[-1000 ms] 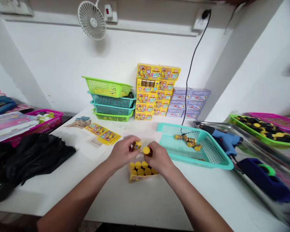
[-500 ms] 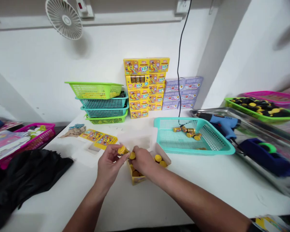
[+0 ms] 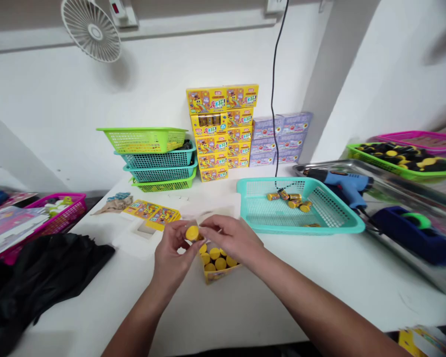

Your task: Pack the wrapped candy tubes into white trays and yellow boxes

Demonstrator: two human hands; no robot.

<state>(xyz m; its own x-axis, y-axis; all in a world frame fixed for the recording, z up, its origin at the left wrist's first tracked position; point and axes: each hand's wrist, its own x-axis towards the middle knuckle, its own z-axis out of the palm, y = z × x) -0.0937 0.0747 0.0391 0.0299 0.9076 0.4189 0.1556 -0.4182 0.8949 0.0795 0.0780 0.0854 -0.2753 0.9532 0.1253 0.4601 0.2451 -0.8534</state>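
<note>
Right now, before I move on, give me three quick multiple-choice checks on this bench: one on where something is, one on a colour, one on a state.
1. Where is the blue glue gun?
A) In the teal basket
B) On the metal tray
C) On the black cloth

2. What colour are the caps in the open yellow box?
A) Red
B) Blue
C) Yellow

3. The yellow-capped tube above the box is:
A) Lying on the bench
B) Held up in the hands
C) Inside the teal basket

Answers:
1 B: the gun lies on the tray.
2 C: yellow tops show.
3 B: it sits between the left hand and right hand.

The yellow-capped tube [image 3: 192,233] shows only its cap — the left hand [image 3: 173,255] hides the rest.
</note>
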